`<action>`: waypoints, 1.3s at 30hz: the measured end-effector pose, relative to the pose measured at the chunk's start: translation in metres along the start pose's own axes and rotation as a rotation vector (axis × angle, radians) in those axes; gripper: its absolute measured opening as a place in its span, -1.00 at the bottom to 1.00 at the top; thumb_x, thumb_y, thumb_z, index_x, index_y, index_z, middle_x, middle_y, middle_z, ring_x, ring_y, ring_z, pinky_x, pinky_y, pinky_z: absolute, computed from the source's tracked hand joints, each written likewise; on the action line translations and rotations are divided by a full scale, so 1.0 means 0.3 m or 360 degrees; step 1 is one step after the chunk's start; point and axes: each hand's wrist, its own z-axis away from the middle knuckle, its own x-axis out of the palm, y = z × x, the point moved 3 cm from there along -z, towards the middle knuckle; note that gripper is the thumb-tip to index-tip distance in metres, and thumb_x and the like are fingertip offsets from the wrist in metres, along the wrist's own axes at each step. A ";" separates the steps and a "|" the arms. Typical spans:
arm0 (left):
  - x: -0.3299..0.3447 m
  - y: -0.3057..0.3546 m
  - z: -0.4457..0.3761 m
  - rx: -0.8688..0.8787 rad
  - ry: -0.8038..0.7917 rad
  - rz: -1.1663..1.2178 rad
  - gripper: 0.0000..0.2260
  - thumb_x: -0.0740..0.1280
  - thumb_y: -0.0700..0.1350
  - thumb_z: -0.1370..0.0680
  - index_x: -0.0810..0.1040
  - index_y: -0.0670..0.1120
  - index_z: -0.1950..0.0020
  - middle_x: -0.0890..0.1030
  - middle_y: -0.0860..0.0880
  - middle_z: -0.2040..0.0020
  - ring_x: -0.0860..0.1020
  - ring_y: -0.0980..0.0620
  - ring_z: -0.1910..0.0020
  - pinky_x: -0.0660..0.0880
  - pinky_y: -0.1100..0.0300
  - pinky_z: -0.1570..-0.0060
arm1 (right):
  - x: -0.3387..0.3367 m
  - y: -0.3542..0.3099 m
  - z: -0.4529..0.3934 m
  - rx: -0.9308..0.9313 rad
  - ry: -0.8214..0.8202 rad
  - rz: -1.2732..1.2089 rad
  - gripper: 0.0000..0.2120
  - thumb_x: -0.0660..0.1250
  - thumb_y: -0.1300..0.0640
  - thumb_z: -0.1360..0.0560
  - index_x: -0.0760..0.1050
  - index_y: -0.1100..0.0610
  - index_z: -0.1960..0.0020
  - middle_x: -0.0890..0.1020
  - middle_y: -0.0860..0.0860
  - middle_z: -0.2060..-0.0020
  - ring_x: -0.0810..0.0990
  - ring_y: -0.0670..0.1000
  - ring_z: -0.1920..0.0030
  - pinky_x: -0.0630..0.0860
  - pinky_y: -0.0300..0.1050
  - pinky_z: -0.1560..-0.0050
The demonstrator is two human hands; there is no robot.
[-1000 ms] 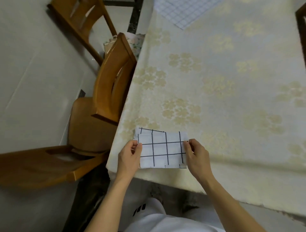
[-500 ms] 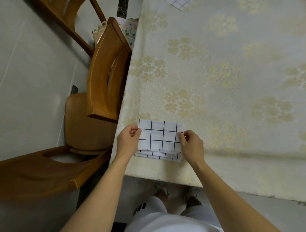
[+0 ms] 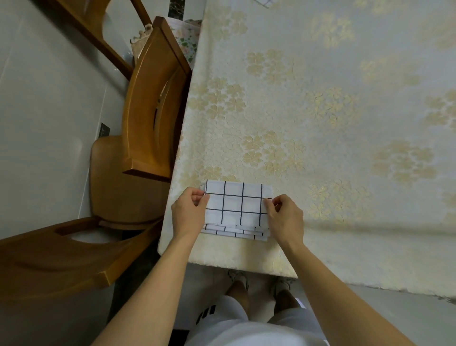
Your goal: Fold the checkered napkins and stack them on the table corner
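At near-left corner of the counter (image 3: 320, 128), a folded checkered napkin (image 3: 234, 205) sits on top of a small stack of napkins (image 3: 234, 233); stack's lower edges stick out below it, w/ the top one shifted a bit away from the person. Left hand (image 3: 188, 213) pinches the napkin's left edge btwn thumb and fingers; right hand (image 3: 286, 216) pinches its right edge the same way. Both hands clamped on the same napkin, one per side, napkin flat btwn them. Can't tell if it rests fully on the stack or is held just above.

Counter is covered w/ a cream cloth w/ pale gold flower pattern, hanging over the near edge. Another checkered napkin (image 3: 265, 2) shows at the top edge, well apart, mostly cut off. Wooden chair (image 3: 153, 98) is pushed against the counter's left side; second chair (image 3: 49, 259) nearer, lower left. Person's white shorts (image 3: 237, 318) and shoes (image 3: 238, 279) visible below the counter edge.
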 end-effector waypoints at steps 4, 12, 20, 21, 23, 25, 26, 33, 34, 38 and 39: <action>0.005 0.008 0.002 0.0028 0.0020 -0.0057 -0.88 0.40 -0.11 -0.58 0.58 -0.13 -0.06 0.61 0.00 0.11 0.57 0.05 0.12 0.49 0.24 0.13 | 0.006 0.004 0.000 0.0006 0.0017 0.0017 -0.80 0.29 -0.05 -0.61 0.50 0.08 0.04 0.59 -0.05 0.23 0.56 -0.04 0.21 0.44 -0.13 0.26; -0.007 0.015 0.008 -0.0009 0.0123 -0.0112 -0.77 0.39 0.01 -0.57 0.51 -0.09 -0.13 0.57 -0.02 0.02 0.55 -0.01 0.01 0.43 0.16 0.09 | -0.039 0.002 -0.002 0.0021 0.0045 0.0028 -0.79 0.26 -0.08 -0.61 0.45 0.07 -0.06 0.62 -0.02 0.16 0.60 0.00 0.16 0.55 -0.04 0.15; -0.090 0.181 0.070 0.0346 0.0273 -0.0310 -0.70 0.31 0.03 -0.61 0.50 -0.08 -0.28 0.55 -0.04 -0.16 0.48 -0.04 -0.16 0.43 0.09 -0.07 | -0.220 -0.081 -0.012 -0.0255 0.0234 0.0225 -0.67 0.24 -0.05 -0.59 0.49 0.07 -0.29 0.55 0.03 -0.16 0.54 0.04 -0.07 0.47 -0.06 0.06; -0.097 0.212 0.086 0.0434 0.0276 -0.0356 -0.69 0.31 0.02 -0.61 0.50 -0.08 -0.31 0.55 -0.05 -0.19 0.48 -0.05 -0.18 0.43 0.08 -0.08 | -0.244 -0.098 -0.009 -0.0315 0.0255 0.0240 -0.65 0.25 -0.05 -0.59 0.49 0.07 -0.31 0.54 0.04 -0.19 0.54 0.06 -0.11 0.50 -0.02 0.03; -0.108 0.273 0.119 0.0589 0.0274 -0.0403 -0.66 0.30 0.01 -0.62 0.48 -0.08 -0.36 0.55 -0.06 -0.24 0.47 -0.06 -0.22 0.44 0.04 -0.14 | -0.294 -0.137 0.002 -0.0444 0.0292 0.0292 -0.62 0.26 -0.05 -0.58 0.48 0.06 -0.35 0.54 0.06 -0.25 0.51 0.09 -0.18 0.52 0.06 -0.07; -0.116 0.327 0.154 0.0733 0.0268 -0.0456 -0.62 0.29 0.02 -0.62 0.46 -0.08 -0.40 0.53 -0.06 -0.30 0.46 -0.06 -0.28 0.46 -0.01 -0.22 | -0.346 -0.174 0.017 -0.0601 0.0341 0.0363 -0.58 0.28 -0.05 -0.57 0.46 0.07 -0.39 0.54 0.07 -0.28 0.49 0.10 -0.25 0.47 0.06 -0.17; -0.117 0.353 0.172 0.0798 0.0259 -0.0493 -0.60 0.28 0.03 -0.62 0.45 -0.08 -0.42 0.52 -0.06 -0.34 0.45 -0.06 -0.32 0.45 -0.04 -0.27 | -0.372 -0.190 0.025 -0.0683 0.0367 0.0395 -0.56 0.28 -0.05 -0.57 0.45 0.08 -0.40 0.54 0.07 -0.29 0.48 0.11 -0.27 0.44 0.05 -0.21; -0.081 0.497 0.311 0.1091 0.0266 -0.0680 -0.44 0.09 0.19 -0.57 0.43 -0.06 -0.47 0.48 -0.07 -0.44 0.40 -0.10 -0.45 0.43 -0.17 -0.34 | -0.520 -0.225 0.093 -0.0992 0.0543 0.0636 -0.37 0.07 -0.23 -0.54 0.36 0.06 -0.50 0.44 0.07 -0.45 0.29 0.13 -0.51 0.18 0.15 -0.53; -0.072 0.510 0.332 0.1120 0.0274 -0.0704 -0.44 0.09 0.19 -0.57 0.44 -0.06 -0.47 0.48 -0.07 -0.44 0.40 -0.10 -0.45 0.43 -0.16 -0.34 | -0.536 -0.219 0.108 -0.1024 0.0564 0.0660 -0.36 0.06 -0.24 -0.54 0.35 0.05 -0.51 0.42 0.06 -0.46 0.27 0.13 -0.53 0.16 0.15 -0.54; -0.027 0.539 0.409 0.1194 0.0277 -0.0763 -0.45 0.10 0.19 -0.56 0.45 -0.04 -0.46 0.49 -0.05 -0.44 0.43 -0.09 -0.43 0.41 -0.13 -0.37 | -0.586 -0.153 0.159 -0.1049 0.0585 0.0685 -0.37 0.07 -0.24 -0.55 0.35 0.03 -0.51 0.40 0.05 -0.49 0.26 0.11 -0.54 0.17 0.12 -0.55; -0.014 0.542 0.424 0.1205 0.0276 -0.0766 -0.46 0.11 0.19 -0.56 0.46 -0.04 -0.45 0.50 -0.06 -0.43 0.44 -0.09 -0.42 0.41 -0.13 -0.37 | -0.593 -0.131 0.168 -0.1041 0.0582 0.0687 -0.38 0.08 -0.24 -0.55 0.36 0.04 -0.51 0.41 0.05 -0.48 0.27 0.11 -0.53 0.18 0.13 -0.54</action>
